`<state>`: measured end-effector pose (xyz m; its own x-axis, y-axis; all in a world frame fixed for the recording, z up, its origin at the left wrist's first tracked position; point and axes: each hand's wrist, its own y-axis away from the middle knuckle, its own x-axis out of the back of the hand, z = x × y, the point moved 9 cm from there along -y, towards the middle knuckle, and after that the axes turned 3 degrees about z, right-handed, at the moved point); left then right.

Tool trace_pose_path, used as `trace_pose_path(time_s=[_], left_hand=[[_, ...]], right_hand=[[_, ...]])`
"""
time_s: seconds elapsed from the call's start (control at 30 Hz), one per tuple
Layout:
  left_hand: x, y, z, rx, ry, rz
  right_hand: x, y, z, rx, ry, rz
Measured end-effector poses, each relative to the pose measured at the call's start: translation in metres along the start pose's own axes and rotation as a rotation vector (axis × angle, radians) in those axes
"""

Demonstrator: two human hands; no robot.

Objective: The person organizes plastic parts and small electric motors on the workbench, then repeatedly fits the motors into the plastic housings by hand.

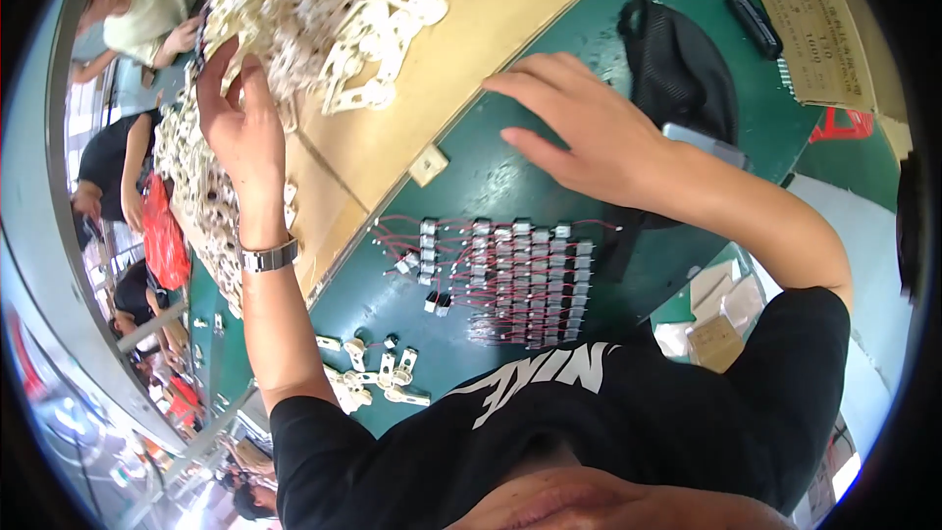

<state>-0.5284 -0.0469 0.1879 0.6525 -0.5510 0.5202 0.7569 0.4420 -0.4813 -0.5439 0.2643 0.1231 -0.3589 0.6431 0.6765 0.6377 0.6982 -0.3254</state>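
My left hand (240, 128) reaches over a big heap of cream plastic parts (285, 10), its fingers apart and nothing visible between them. Beside the heap, several larger cream parts (378, 49) lie loose on brown cardboard (471, 20). To the right, my right hand (579, 123) hovers over the green table (461, 172), fingertips close to the cardboard's edge, thumb apart and nothing held. A small cream block (428, 165) sits at that edge. Rows of small silver motors (530, 265) with thin red wires stand closer to me.
More cream parts (368, 373) lie near my left elbow. A black mesh bag (682, 69), a dark handheld object (755, 24) and a cardboard box (810, 20) are at the right. Other people sit at the far left, near a red plastic bag (164, 231).
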Motion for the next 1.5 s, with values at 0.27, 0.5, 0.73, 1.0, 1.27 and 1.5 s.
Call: trace_pose_path(time_s=[0.27, 0.5, 0.73, 1.0, 1.27, 1.5], left_hand=[[0.097, 0.080, 0.026, -0.287, -0.147, 0.078], [0.183, 0.231, 0.032, -0.278, -0.315, 0.080], [0.215, 0.443, 0.081, -0.197, -0.331, -0.245], [0.188, 0.570, 0.012, -0.113, -0.768, -0.294], [0.178, 0.540, 0.008, -0.268, -0.626, -0.201], [0.188, 0.511, -0.006, -0.286, -0.784, -0.151]], right_hand=[[-0.076, 0.005, -0.086, 0.329, -0.002, 0.085], [-0.145, 0.098, -0.201, 0.508, -0.048, -0.023], [-0.224, 0.271, -0.261, 0.594, 0.255, -0.233], [-0.299, 0.257, -0.246, 0.395, 0.504, -0.113], [-0.289, 0.230, -0.235, 0.415, 0.409, -0.019], [-0.232, 0.201, -0.243, 0.404, 0.352, 0.179]])
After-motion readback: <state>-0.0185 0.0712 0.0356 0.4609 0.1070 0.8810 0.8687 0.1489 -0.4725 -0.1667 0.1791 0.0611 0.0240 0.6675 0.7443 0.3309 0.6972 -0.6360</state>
